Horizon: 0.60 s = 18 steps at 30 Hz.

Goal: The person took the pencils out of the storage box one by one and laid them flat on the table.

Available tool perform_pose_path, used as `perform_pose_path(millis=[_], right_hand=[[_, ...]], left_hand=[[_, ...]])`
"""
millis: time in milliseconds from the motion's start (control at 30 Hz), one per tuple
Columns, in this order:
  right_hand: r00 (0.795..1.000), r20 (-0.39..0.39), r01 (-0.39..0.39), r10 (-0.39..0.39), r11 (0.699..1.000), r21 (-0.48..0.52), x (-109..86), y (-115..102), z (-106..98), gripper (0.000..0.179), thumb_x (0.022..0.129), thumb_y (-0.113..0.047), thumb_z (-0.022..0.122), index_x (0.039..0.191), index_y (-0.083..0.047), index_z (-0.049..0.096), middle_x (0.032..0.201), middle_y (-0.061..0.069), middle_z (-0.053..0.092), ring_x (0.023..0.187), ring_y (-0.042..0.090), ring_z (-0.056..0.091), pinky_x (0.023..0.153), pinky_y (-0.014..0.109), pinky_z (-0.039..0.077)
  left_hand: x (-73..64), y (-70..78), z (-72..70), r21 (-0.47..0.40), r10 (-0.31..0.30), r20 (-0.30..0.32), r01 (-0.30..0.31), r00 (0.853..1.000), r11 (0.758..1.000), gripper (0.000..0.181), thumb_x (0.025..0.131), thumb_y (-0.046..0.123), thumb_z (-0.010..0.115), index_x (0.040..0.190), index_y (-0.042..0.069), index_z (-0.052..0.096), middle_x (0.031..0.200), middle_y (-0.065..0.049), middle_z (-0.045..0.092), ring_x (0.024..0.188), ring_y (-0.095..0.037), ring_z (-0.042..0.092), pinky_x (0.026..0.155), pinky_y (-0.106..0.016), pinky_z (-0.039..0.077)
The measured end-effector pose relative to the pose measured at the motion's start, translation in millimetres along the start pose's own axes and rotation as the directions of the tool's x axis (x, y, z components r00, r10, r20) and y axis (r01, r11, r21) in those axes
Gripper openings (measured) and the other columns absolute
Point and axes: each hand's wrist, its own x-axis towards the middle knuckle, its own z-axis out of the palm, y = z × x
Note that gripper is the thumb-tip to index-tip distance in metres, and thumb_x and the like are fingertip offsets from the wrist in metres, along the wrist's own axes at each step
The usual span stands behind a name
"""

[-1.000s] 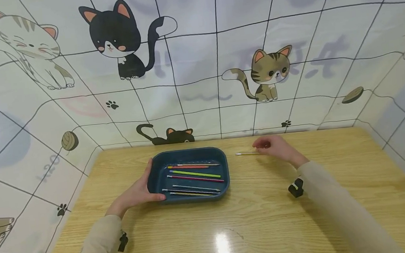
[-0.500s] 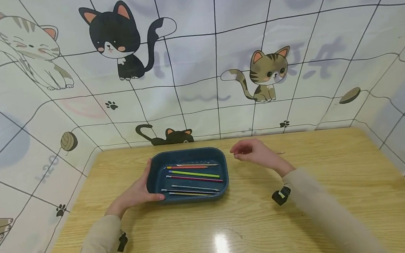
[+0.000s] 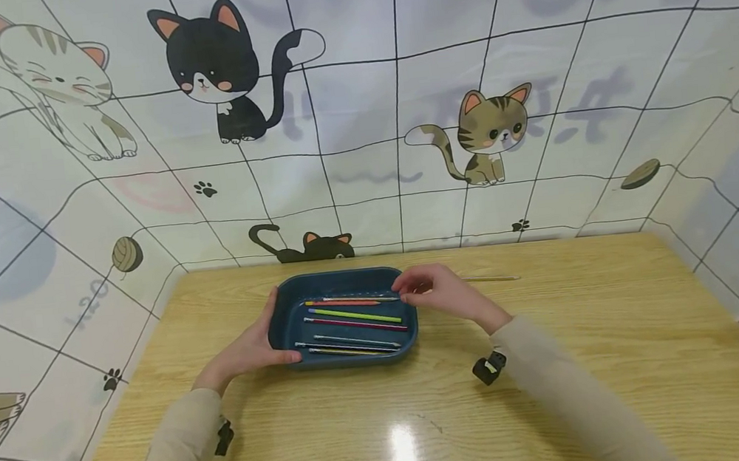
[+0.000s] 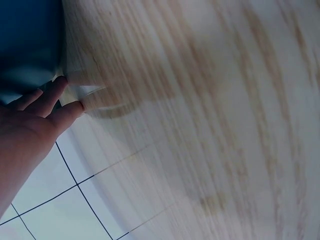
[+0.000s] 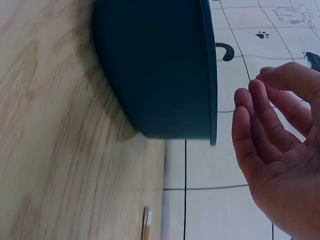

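Note:
A dark blue plastic tray [image 3: 355, 362] holds several pencils, among them a lime green pencil [image 3: 358, 315], a dark red one [image 3: 358, 324] and an orange one [image 3: 350, 303]. My left hand [image 3: 254, 349] holds the tray's left end, thumb on the near rim and fingers along the side wall. My right hand [image 3: 442, 290] hovers at the tray's right rim; in the right wrist view its fingers are loosely bent with nothing seen between them. Behind that hand, a light wooden pencil [image 3: 494, 278] lies on the table, its left part hidden.
The wood-grain table [image 3: 467, 414] meets a cat-patterned wall covering [image 3: 364, 172] at the back and both sides. A black wrist camera [image 3: 490, 369] sits under the right sleeve, another camera [image 3: 225, 437] under the left.
My right hand has moved left from the loose pencil to the tray's right rim. The pencil stays on the table. My left hand and the tray have not moved.

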Motion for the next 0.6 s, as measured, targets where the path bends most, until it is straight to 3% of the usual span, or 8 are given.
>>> perform_pose_path(millis=[300,600], right_hand=[[0.997,0.054,0.062,-0.063,0.998,0.021,10.7,-5.5,22.4,0.019,0.091,-0.003,0.065,0.108,0.004,0.066,0.098,0.016,0.066,0.083,0.020,0.061,0.071,0.028,0.051],[0.992,0.112,0.058,-0.054,0.998,-0.030,21.2,-14.1,45.6,0.019,0.091,-0.002,0.063,0.109,0.002,0.066,0.093,0.001,0.065,0.083,0.012,0.059,0.072,0.028,0.050]], left_hand=[[0.0,0.9,-0.6,-0.002,-0.005,0.004,0.005,1.000,1.000,0.129,0.075,0.037,0.083,0.153,0.018,-0.018,0.157,-0.026,-0.002,0.139,-0.045,0.013,0.109,-0.062,0.013],[1.3,-0.5,-1.5,0.006,0.000,0.003,0.000,1.000,1.000,0.129,0.075,0.037,0.084,0.153,0.019,-0.017,0.157,-0.025,-0.002,0.140,-0.044,0.013,0.109,-0.061,0.014]])
